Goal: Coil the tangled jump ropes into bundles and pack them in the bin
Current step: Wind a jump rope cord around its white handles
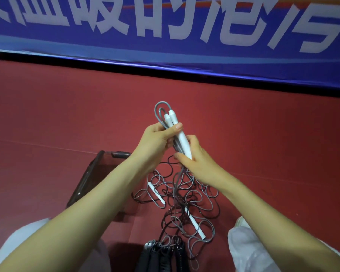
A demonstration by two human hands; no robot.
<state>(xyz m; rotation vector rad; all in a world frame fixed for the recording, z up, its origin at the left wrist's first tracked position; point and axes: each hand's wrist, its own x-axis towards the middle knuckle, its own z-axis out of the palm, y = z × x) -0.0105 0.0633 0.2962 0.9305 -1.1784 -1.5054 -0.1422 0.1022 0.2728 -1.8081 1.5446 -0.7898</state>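
Note:
Two white jump-rope handles stand side by side, pointing up and away, with a grey cord looping from their tips. My left hand grips the handles and cord near the top, thumb across them. My right hand holds the lower ends of the handles and the cord strands running down. Below my hands a tangle of grey and black ropes lies on the red floor, with two more white handles in it. A dark translucent bin sits to the left, partly behind my left forearm.
Black rope handles lie at the bottom centre near my knees. A blue banner with white characters runs along the far edge of the red floor. My legs in pale clothing flank the pile.

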